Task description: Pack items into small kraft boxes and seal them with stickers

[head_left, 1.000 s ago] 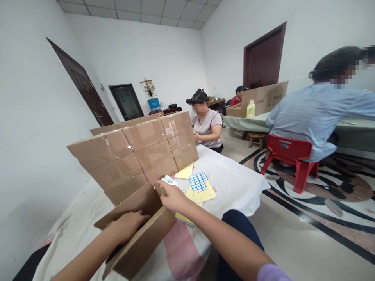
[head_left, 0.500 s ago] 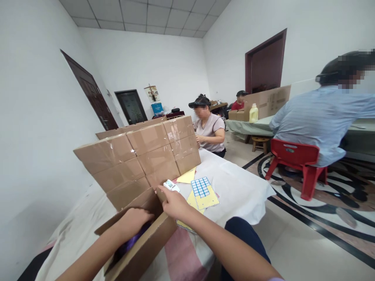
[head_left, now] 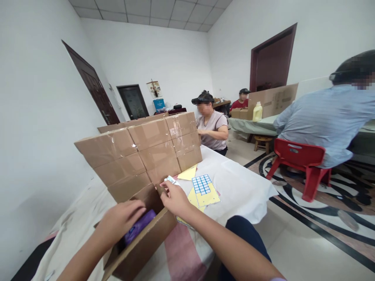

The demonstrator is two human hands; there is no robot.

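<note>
An open cardboard box [head_left: 146,242] lies on the white-covered table [head_left: 240,187] in front of me. My left hand [head_left: 120,220] reaches into it, fingers curled on a purple packet [head_left: 140,226] that pokes above the box wall. My right hand [head_left: 174,198] pinches the box's far flap [head_left: 159,190], with a small white object [head_left: 171,180] lying just past its fingertips. Sheets of blue labels on yellow backing [head_left: 203,189] lie to the right of that hand.
A wall of taped cardboard boxes [head_left: 140,152] stands behind the open box. One person sits at the table's far end [head_left: 212,125], another on a red chair [head_left: 301,160] to the right, a third further back. Patterned floor lies to the right.
My left hand has lifted the purple packet up out of the box; it was hidden inside a second ago. The right hand stays on the flap.
</note>
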